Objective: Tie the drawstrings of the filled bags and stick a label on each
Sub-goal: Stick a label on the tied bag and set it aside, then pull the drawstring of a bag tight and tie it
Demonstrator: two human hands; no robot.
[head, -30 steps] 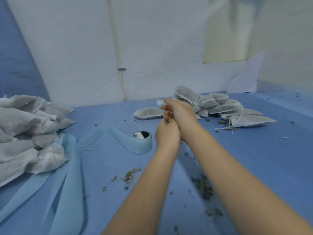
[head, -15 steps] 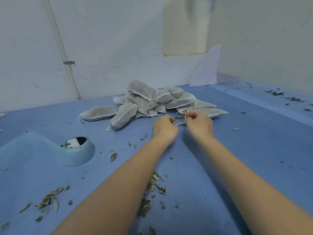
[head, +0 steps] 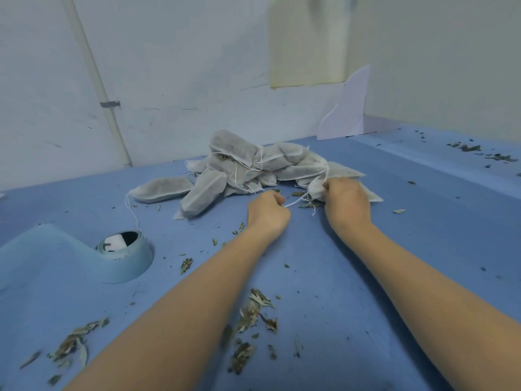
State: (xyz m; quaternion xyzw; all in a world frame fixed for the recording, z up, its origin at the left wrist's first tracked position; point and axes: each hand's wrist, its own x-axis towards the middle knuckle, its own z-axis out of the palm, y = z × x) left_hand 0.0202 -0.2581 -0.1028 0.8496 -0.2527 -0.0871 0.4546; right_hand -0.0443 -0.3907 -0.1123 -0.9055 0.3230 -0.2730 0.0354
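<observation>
A heap of several filled white fabric bags (head: 245, 167) lies on the blue table (head: 423, 249) near the back wall. My right hand (head: 345, 203) grips the gathered neck of one bag (head: 316, 189) at the right edge of the heap. My left hand (head: 267, 211) pinches that bag's white drawstring (head: 294, 203), which runs taut between the two hands. A roll of light blue label tape (head: 125, 258) stands at the left, its strip trailing off to the left edge.
Dried leaf crumbs (head: 251, 320) are scattered over the table, thickest between my forearms and at the lower left. A white pipe (head: 95, 80) runs down the back wall. A white paper sheet (head: 345, 111) leans in the right corner.
My view has swung right, away from the bag pile on the left. My hands, clasped together a second ago, have moved apart, pulling the drawstring out between them by the heap.
</observation>
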